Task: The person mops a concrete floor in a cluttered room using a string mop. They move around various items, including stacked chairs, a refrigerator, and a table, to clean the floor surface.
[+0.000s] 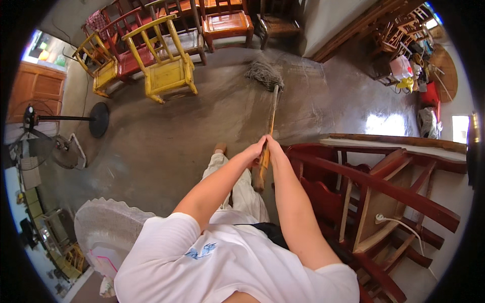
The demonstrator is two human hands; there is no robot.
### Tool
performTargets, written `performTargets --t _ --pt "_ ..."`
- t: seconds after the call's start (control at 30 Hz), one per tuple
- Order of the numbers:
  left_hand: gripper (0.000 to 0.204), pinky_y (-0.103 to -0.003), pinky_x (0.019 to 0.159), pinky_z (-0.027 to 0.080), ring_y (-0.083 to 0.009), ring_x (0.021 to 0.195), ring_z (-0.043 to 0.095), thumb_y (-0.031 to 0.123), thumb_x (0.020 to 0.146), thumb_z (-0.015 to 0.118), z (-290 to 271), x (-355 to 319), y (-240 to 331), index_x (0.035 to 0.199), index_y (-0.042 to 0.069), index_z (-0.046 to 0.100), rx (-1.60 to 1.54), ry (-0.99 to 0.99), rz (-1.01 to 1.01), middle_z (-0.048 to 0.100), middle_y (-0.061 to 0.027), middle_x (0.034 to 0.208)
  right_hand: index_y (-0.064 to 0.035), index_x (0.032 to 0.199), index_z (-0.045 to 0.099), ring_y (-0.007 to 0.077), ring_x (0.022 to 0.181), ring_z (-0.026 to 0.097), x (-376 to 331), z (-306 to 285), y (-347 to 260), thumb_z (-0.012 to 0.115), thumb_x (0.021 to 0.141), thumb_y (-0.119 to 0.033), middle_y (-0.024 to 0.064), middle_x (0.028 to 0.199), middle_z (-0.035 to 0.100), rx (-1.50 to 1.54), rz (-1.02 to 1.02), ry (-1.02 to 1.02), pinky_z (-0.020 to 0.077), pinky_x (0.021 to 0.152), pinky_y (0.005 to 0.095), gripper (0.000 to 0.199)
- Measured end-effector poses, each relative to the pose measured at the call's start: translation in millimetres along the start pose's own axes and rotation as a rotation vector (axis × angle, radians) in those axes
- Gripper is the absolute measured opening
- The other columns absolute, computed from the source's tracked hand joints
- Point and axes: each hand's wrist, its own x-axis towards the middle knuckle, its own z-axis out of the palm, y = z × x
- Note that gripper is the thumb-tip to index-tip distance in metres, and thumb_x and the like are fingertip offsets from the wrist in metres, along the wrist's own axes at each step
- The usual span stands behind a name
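Observation:
Both of my hands are wrapped round the wooden handle of a mop (272,115), close together near its upper end. My left hand (256,150) grips from the left side, and my right hand (273,145) lies against it from the right. Beyond my hands the handle runs away from me to a grey string mop head (264,73), which rests on the concrete floor (202,116). Darker, wet-looking streaks show on the floor around the mop head. The handle's near end sticks out below my hands toward my body.
Yellow chairs (166,76) and several brown and red ones line the far wall. At left stands a fan with a round base (99,119). Dark red wooden furniture (379,192) lies close on my right, a white plug and cord on it. A grey scalloped table (108,222) is near left.

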Motion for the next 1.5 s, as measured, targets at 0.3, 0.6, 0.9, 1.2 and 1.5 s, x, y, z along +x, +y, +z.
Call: performTargets --t 0.3,0.6,0.9,1.2,1.5 --pt "0.025 -0.019 0.04 0.041 -0.008 0.045 0.047 0.03 0.086 0.053 -75.6 -58.6 -1.1 0.079 0.005 0.054 -0.451 -0.055 -0.094 0.053 -0.0036 0.062 -0.0077 0.077 0.053 0.0189 0.058 0.05 9.7 83.4 9.0 0.057 0.075 -0.037 0.0062 0.067 0.051 -0.339 0.141 0.026 0.043 0.051 0.0336 0.03" --pt "0.016 -0.026 0.044 0.042 -0.0122 0.046 0.05 0.014 0.074 0.061 -203.7 -164.2 35.1 0.078 0.001 0.052 0.328 0.109 0.04 0.053 -0.0041 0.058 -0.0011 0.078 0.052 0.0212 0.06 0.055 55.6 218.8 53.2 0.061 0.074 -0.017 0.0084 0.069 0.053 -0.205 0.048 0.088 0.0501 0.056 0.0375 0.019" --pt "0.02 -0.038 0.061 0.05 -0.0298 0.073 0.062 0.016 0.076 0.059 -297.0 -294.7 -5.6 0.09 0.006 0.049 1.573 0.925 0.009 0.058 -0.0148 0.084 0.0007 0.074 0.045 0.026 0.053 0.051 71.2 384.9 178.2 0.049 0.078 -0.003 0.0114 0.061 0.046 0.392 0.374 -0.015 0.0503 0.051 0.0387 0.007" --pt "0.009 -0.038 0.06 0.05 -0.0307 0.072 0.061 0.009 0.079 0.054 -331.0 -284.1 21.7 0.086 0.006 0.049 1.631 0.976 0.147 0.057 -0.0129 0.079 0.0048 0.079 0.045 0.0297 0.06 0.054 106.4 406.3 171.4 0.048 0.078 -0.003 0.0162 0.068 0.05 0.406 0.365 -0.085 0.0495 0.055 0.0416 0.009" --pt "0.011 -0.042 0.066 0.049 -0.033 0.077 0.061 0.012 0.079 0.054 -313.4 -212.3 98.6 0.088 0.006 0.053 1.609 0.801 0.153 0.061 -0.0154 0.083 0.0042 0.077 0.047 0.0289 0.059 0.053 137.9 368.0 80.4 0.049 0.08 -0.004 0.016 0.066 0.051 0.369 0.23 0.021 0.0497 0.056 0.0414 0.01"
